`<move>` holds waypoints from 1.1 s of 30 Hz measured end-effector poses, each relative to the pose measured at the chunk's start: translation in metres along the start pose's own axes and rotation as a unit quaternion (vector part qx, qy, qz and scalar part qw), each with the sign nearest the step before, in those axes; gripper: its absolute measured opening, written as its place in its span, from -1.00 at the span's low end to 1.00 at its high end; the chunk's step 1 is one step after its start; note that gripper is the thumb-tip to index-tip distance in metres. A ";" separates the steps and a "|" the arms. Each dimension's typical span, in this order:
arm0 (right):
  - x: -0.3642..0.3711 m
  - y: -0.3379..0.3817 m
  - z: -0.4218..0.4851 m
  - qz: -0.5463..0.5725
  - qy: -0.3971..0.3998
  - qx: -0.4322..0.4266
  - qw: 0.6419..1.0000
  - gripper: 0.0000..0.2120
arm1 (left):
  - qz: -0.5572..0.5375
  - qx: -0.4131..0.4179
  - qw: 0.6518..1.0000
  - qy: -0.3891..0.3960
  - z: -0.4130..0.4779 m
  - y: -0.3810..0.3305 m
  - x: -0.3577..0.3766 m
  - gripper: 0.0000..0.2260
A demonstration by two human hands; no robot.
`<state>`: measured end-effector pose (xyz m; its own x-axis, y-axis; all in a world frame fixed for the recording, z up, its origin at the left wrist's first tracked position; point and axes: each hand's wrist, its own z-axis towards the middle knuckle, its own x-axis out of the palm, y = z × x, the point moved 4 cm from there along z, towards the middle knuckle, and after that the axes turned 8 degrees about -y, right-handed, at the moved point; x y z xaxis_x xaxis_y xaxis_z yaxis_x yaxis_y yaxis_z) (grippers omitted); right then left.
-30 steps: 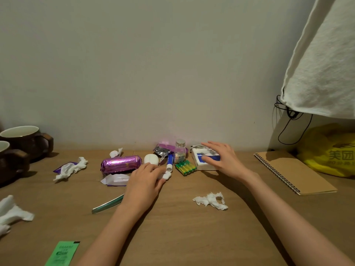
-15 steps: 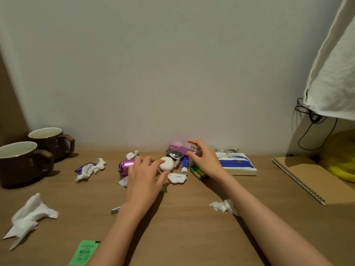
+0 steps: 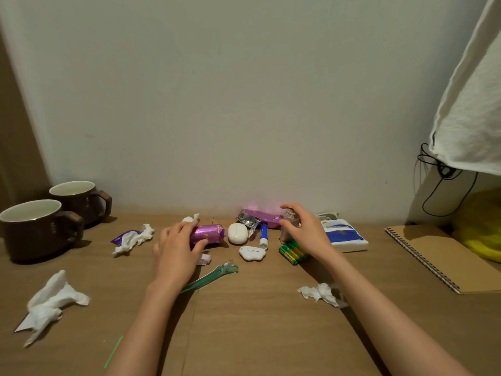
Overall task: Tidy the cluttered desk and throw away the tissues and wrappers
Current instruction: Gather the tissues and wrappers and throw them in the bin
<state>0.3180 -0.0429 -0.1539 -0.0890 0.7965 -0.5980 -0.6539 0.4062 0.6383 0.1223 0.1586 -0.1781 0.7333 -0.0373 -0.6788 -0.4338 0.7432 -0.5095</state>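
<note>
now: sorting the cluster at the back of the brown wooden desk. both hands are on what i judge to be keepers, and no rubbish is lifted yet.
left hand: the fingers curl over the shiny purple foil-wrapped roll with the thumb at its near side, gripping it where it lies on the desk.
right hand: fingers and thumb wrap round the small clear glass bottle with a metal cap. it stands upright just behind the green pack of batteries and near the blue-and-white soft tissue pack.
rubbish, where it lies: a crumpled white tissue by the right forearm; a larger crumpled white tissue at the near left; a tissue lying on a purple wrapper near the two brown mugs; a torn silver-and-purple foil wrapper against the wall; a thin teal wrapper strip beside the left wrist.
doing it well: lift the bottle straight up, since the batteries and the white glue stick with a blue cap lie close and may roll if clipped. grip the roll lightly so the foil keeps its shape. line the keepers up by the tissue pack, so tissues and wrappers are left alone for gathering.
risk: the small white paper scrap just beside the left thumb is easy to miss.
bin: none in view, so i cannot tell where the rubbish goes.
</note>
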 end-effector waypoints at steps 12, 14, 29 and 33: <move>0.008 -0.017 0.032 -0.017 -0.062 0.016 0.998 -0.58 | -0.041 0.011 0.999 -0.008 0.000 0.003 0.004 -0.57; 0.011 -0.020 0.035 -0.032 -0.056 0.022 0.998 -0.54 | -0.041 0.010 0.999 -0.011 0.001 0.003 0.005 -0.57; 0.042 0.031 0.030 -0.369 0.017 -0.188 0.910 -0.76 | -0.046 0.011 0.999 -0.028 0.004 0.007 0.009 -0.57; 0.051 0.033 0.033 -0.380 0.018 -0.148 0.913 -0.80 | -0.049 0.014 0.998 -0.033 0.005 0.009 0.008 -0.57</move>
<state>0.3168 0.0257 -0.1473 0.4537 0.3185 -0.8323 -0.7116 0.6917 -0.1232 0.1272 0.1685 -0.1854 0.8046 -0.0676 -0.5899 -0.3445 0.7560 -0.5565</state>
